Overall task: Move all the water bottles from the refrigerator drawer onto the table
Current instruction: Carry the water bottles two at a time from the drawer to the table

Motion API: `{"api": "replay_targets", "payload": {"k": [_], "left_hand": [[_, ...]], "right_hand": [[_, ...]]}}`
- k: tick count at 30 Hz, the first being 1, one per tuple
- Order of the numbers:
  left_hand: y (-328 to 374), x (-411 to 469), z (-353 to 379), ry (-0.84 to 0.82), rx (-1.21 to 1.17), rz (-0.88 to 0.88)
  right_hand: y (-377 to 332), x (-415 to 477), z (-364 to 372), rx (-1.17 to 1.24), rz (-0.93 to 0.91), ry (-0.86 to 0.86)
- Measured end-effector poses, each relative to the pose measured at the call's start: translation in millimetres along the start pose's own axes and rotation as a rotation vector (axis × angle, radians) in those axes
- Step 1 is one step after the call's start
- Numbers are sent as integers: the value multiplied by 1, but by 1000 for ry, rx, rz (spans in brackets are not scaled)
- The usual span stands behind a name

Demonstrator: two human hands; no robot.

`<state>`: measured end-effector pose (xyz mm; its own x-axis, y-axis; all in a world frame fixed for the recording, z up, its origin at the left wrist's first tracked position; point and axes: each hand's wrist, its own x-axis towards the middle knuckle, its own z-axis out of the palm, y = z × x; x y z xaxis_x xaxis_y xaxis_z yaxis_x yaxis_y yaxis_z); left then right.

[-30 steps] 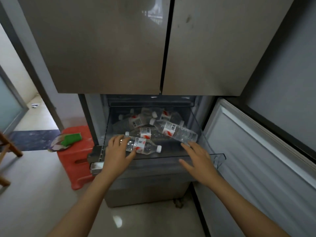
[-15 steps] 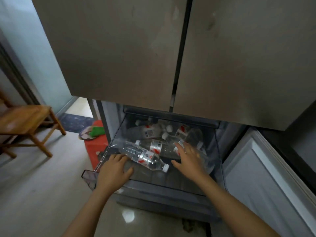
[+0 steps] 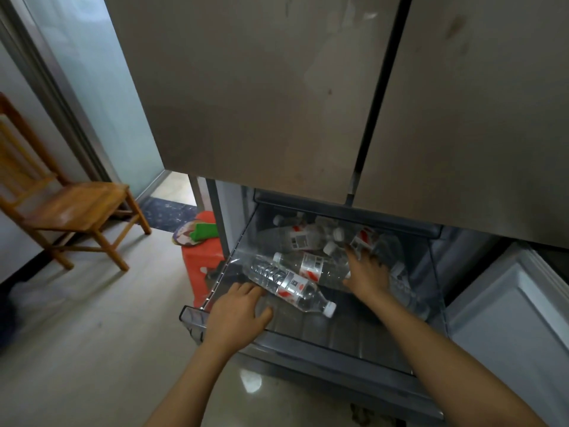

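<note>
Water bottles (image 3: 311,266) lie piled in the open refrigerator drawer (image 3: 338,334). Left hand (image 3: 238,314) relaxed, fingers straight, touching the front bottle (image 3: 289,285). Right hand (image 3: 368,274) spread over the rear bottles, grasping nothing.

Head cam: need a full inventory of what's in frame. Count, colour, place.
water bottles: at least five (the pile hides the exact count), clear with white caps and red-white labels, lying in the drawer
drawer: one, clear plastic, pulled out under the upper fridge doors
upper fridge doors: two, beige-grey, closed, top of frame
lower door: one, white inside, swung open at right
chair: one, brown wood, left on the floor
stool: one, red, just left of the fridge
green item: one, lying on the stool
mat: one, dark, in the doorway behind the stool
left hand: fingers relaxed, at the nearest bottle
right hand: spread over bottles further back, grip unclear
</note>
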<state>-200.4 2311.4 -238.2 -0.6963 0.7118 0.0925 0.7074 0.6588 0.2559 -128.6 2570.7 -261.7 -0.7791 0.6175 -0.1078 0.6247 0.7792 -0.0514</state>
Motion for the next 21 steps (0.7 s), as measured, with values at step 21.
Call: {"api": "replay_targets", "payload": {"k": [21], "left_hand": [[-6, 8, 12, -169, -49, -8]], "right_hand": [[22, -92, -19, 890, 272, 407]]}}
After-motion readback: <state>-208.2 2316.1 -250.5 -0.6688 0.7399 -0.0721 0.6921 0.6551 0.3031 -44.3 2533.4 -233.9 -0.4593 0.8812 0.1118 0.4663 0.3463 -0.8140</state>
